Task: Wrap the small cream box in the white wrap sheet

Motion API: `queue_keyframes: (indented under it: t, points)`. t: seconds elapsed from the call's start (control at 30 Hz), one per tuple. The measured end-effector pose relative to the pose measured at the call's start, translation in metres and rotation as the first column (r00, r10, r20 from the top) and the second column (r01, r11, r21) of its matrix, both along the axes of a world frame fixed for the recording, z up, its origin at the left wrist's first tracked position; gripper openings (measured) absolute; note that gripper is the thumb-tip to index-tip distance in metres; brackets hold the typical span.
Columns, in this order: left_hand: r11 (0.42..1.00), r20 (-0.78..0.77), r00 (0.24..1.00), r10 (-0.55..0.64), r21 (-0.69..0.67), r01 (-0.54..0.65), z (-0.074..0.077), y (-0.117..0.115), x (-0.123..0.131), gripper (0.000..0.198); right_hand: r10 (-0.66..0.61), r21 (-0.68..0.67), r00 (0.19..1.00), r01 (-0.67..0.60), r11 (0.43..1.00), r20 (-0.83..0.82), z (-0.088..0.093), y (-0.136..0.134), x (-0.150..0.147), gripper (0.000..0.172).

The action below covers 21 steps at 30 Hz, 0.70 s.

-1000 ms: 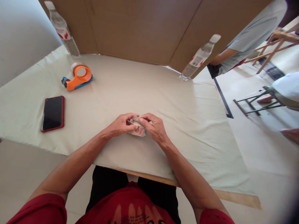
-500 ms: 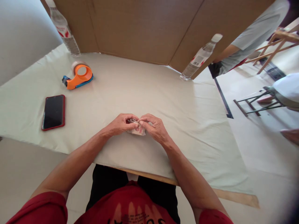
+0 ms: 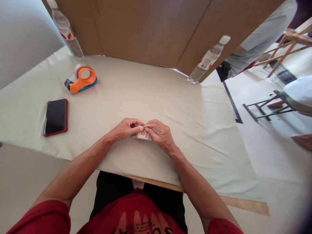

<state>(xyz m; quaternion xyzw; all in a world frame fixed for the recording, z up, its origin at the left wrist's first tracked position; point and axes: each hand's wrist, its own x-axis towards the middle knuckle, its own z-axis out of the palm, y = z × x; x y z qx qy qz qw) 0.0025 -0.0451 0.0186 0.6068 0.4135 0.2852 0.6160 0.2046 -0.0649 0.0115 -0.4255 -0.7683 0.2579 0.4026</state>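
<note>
Near the table's front edge, a small pale packet with red print (image 3: 143,134) in clear plastic rests on the cloth, partly hidden by my fingers. My left hand (image 3: 125,128) pinches the plastic at its upper left side. From the right, my right hand (image 3: 161,133) pinches the same plastic, thumb and forefinger meeting the left fingertips above the packet. What is inside the plastic is too small and covered to make out.
On the left lie a phone in a red case (image 3: 56,117) and an orange tape dispenser (image 3: 84,79). Water bottles (image 3: 67,32) (image 3: 208,61) stand before a cardboard panel (image 3: 146,32) at the back. To the right are a seated person (image 3: 265,35) and a folding stool (image 3: 265,105).
Both hands stay at the packet with slight finger movement; the fingertips have closed a little lower over it. At the right, the other person's arm has shifted slightly.
</note>
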Motion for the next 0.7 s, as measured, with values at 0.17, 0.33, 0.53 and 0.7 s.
queue_keyframes:
  t: [0.17, 0.33, 0.53, 0.7]
  points:
    - [1.0, -0.01, 1.0, -0.007, 0.014, 0.007, 0.0, -0.001, -0.001, 0.037, -0.103, 0.187, 0.985, 0.076, 0.979, 0.138, -0.004, -0.002, -0.002, 0.017]
    - [1.0, -0.01, 1.0, 0.003, 0.028, -0.003, 0.003, -0.001, -0.001, 0.036, -0.079, 0.322, 0.971, 0.002, 0.947, 0.225, -0.004, -0.005, 0.003, 0.018]
    - [1.0, -0.017, 1.0, 0.006, 0.014, -0.006, 0.003, -0.002, -0.001, 0.036, -0.034, 0.324, 0.954, -0.067, 0.944, 0.299, -0.004, -0.004, 0.008, 0.017]
    - [0.999, -0.061, 0.998, 0.027, 0.047, -0.025, 0.004, -0.003, 0.0, 0.037, -0.028, 0.327, 0.95, -0.079, 0.942, 0.31, -0.007, -0.004, 0.009, 0.016]
